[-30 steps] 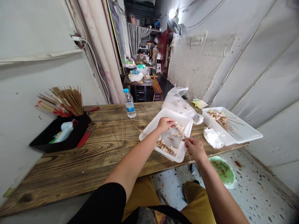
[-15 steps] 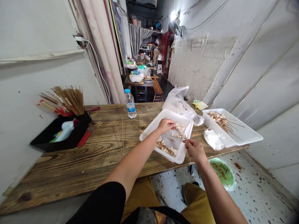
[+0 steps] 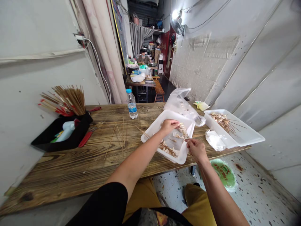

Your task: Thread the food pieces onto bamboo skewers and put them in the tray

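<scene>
The row of pale pieces [image 3: 182,129] lies along the white tray's [image 3: 181,159] right side, long axis spanning both closed grips: left hand [image 3: 169,126] pinching the far end, right hand [image 3: 197,149] the near end.

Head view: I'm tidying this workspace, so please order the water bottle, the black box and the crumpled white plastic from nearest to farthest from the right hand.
From the right hand:
1. Crumpled white plastic, just to its right.
2. Water bottle, to its left, near the table's far edge.
3. Black box, far left.
</scene>
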Motion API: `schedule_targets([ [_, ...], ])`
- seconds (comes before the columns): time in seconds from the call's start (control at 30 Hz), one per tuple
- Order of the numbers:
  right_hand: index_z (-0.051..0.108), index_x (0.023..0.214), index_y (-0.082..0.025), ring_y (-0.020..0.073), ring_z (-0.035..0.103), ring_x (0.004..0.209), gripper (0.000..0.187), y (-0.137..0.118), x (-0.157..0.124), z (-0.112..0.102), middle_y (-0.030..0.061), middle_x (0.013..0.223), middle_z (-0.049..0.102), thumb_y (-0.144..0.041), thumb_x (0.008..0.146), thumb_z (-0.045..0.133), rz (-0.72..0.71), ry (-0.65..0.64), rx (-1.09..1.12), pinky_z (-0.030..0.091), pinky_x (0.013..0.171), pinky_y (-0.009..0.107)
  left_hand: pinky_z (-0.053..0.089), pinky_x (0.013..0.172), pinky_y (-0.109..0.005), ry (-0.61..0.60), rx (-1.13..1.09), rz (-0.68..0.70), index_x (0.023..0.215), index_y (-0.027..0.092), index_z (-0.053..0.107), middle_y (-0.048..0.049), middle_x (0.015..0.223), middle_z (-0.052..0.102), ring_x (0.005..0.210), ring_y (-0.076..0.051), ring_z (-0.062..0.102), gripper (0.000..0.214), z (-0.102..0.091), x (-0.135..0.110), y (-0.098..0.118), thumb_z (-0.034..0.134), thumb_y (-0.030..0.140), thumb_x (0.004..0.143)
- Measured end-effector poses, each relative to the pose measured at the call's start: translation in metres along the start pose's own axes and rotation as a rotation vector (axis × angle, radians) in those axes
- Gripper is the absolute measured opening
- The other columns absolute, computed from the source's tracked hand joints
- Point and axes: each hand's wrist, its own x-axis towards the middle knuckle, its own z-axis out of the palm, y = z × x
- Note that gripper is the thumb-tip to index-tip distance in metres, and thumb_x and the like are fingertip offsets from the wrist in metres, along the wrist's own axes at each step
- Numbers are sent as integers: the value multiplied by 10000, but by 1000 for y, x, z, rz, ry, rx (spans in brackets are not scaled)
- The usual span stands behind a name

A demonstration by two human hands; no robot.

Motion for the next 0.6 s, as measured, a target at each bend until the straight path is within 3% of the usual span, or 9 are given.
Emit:
schedule_targets([
  [0.1,649,817,-157,58,277,385,398,-6,-1,1,-53,546,458,-514,642,636,51,-10,196,220,384,236,526,694,-268,85,-35,45,904,162,713,-30,770,715,661,-147,660,135,-1,2,-2,687,215,783],
  [0.23,612,843,-156,34,257,394,431,-9,-5,-5,-69,579,451,-486,582,707,77,-56,406,187,379,210,466,624,-235,218,243,47,704,178,681,-25,638,663,597,-143,620,150,-13,2,-2,629,258,820],
  [0.33,584,780,-161,38,287,403,420,-3,-3,-14,-63,579,459,-494,567,728,61,-25,433,202,378,203,436,654,-229,207,449,117,655,199,675,-25,595,645,662,-161,619,147,-19,-2,0,637,222,794],
  [0.47,575,718,-164,52,295,395,383,6,11,-43,-57,545,456,-511,602,685,9,91,246,227,383,217,424,707,-254,114,736,248,686,207,692,-38,611,650,703,-180,614,188,-16,-6,2,572,203,830],
  [0.6,659,769,-141,115,452,471,288,-4,42,-100,27,622,596,-403,727,546,-146,351,-229,336,465,249,429,758,-274,14,996,304,815,190,717,-60,783,711,791,-191,633,216,-13,-8,-1,508,202,872],
])
